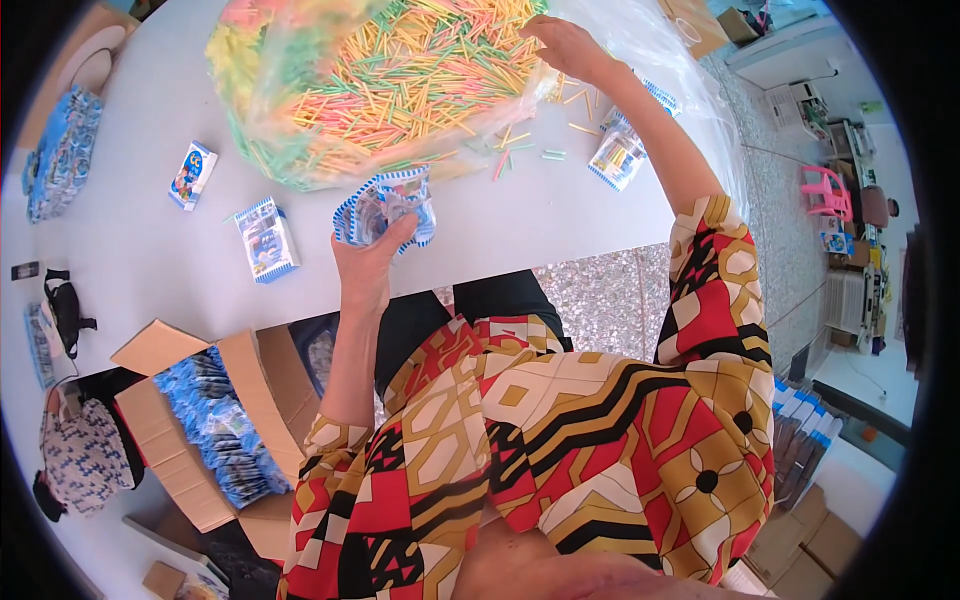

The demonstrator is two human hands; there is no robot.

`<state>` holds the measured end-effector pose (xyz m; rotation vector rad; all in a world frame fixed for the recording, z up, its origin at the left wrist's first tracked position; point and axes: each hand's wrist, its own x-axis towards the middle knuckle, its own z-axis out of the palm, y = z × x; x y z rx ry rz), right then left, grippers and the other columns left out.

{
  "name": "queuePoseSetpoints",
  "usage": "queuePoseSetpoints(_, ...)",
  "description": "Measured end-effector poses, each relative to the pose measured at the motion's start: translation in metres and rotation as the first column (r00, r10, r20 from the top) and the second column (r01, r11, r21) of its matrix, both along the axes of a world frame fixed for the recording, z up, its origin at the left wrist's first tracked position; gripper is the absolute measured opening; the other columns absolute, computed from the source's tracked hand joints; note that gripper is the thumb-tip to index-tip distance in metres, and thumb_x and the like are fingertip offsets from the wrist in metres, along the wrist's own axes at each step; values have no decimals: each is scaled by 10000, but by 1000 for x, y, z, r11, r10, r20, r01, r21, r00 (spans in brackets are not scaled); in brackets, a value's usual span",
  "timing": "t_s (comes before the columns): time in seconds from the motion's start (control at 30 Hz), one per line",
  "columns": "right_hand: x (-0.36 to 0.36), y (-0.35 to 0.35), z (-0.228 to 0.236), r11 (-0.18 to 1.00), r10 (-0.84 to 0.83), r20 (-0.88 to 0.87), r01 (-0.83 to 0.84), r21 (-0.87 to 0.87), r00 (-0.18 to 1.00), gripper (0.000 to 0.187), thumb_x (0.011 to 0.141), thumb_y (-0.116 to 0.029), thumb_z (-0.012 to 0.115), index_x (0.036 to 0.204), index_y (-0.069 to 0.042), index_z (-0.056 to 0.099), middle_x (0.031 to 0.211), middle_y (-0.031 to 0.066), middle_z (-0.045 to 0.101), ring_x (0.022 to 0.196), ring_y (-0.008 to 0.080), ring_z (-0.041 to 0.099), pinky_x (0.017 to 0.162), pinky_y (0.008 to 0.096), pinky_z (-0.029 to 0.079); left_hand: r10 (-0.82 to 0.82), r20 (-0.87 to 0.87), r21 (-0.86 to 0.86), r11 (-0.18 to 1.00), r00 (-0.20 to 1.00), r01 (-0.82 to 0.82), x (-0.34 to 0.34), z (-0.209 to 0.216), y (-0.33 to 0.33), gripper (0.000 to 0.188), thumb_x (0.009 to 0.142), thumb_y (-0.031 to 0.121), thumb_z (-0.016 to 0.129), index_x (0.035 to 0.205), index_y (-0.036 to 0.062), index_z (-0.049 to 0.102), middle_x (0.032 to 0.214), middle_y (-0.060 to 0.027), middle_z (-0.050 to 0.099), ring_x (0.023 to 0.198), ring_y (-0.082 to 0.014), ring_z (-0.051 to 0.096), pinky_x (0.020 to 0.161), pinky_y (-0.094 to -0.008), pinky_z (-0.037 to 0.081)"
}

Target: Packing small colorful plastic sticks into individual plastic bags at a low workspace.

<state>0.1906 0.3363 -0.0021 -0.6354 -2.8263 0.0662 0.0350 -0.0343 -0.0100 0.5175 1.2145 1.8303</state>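
My left hand [375, 255] is closed around blue-and-white striped packets [385, 205], held upright over the table's near edge. At the right side of a big heap of thin pink, yellow and green sticks [420, 75], my right hand [570, 48] reaches in with bent fingers; what they grip, if anything, is too small to make out. The heap lies in a large open clear plastic bag [300, 165]. Beneath my right forearm is a striped packet [617, 160] with yellow sticks showing. Two more packets, one small [192, 176] and one larger [267, 240], lie left of my left hand.
Loose sticks [503, 150] are scattered on the white table [540, 215] before the bag. Below the table's left edge, an open cardboard box [180, 475] holds many blue packets. More blue packets [65, 150] stand at the far left. A pink stool [826, 193] is off to the right.
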Motion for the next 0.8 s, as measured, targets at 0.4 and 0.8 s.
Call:
queuePoseSetpoints(0.4,-34,40,-10,978,199,376,-207,-19,905,294,790,-217,606,1020,-37,574,932,155,594,797,327,588,709,409,470,-20,-21,-68,998,1000,19,-1,0,2,346,713,-15,724,1037,-1,604,923,-49,631,816,-119,599,753,-276,494)
queuePoseSetpoints(0.8,-28,27,-6,974,225,198,-214,-73,954,247,759,-238,600,892,-30,593,862,179,602,828,352,575,712,440,458,-55,-5,-67,996,998,54,2,3,3,357,716,-20,719,1052,-1,598,961,-60,632,840,-124,600,757,-279,499)
